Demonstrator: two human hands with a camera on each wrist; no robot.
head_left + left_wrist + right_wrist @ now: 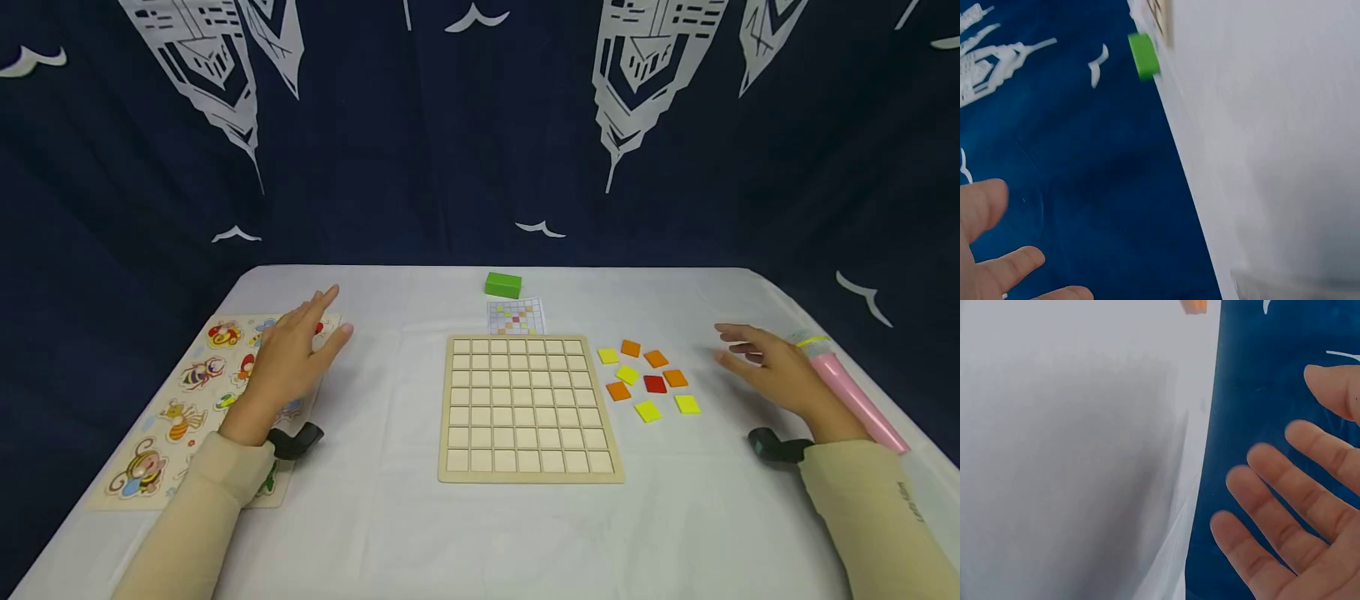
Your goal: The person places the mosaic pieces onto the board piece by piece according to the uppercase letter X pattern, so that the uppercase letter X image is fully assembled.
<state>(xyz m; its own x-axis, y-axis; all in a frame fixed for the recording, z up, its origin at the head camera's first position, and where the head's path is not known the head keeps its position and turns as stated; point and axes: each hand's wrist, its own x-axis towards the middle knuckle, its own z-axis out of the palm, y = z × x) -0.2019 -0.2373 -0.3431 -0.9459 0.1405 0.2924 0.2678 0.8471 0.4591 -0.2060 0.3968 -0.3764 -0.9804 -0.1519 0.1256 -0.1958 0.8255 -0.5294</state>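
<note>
My left hand (288, 358) hovers over a sheet of cartoon bug pictures (161, 425), its fingers straight and holding nothing. On the right, my right hand (776, 367) hangs over the table with relaxed, spread fingers; the right wrist view shows its fingers (1291, 494) apart with nothing between them. Nearest to it lie loose square tiles: yellow (687, 404), orange (675, 378) and one red tile (655, 384). A pale wooden grid board (531, 477) lies at the middle, its squares plain. Behind it lies a small printed grid card (516, 317) with coloured squares.
A green block (503, 285) stands behind the card near the table's far edge. A pink tube (858, 400) lies along the right side, partly hidden by the right hand. White cloth (360, 533) covers the table; a dark blue curtain (450, 150) hangs behind.
</note>
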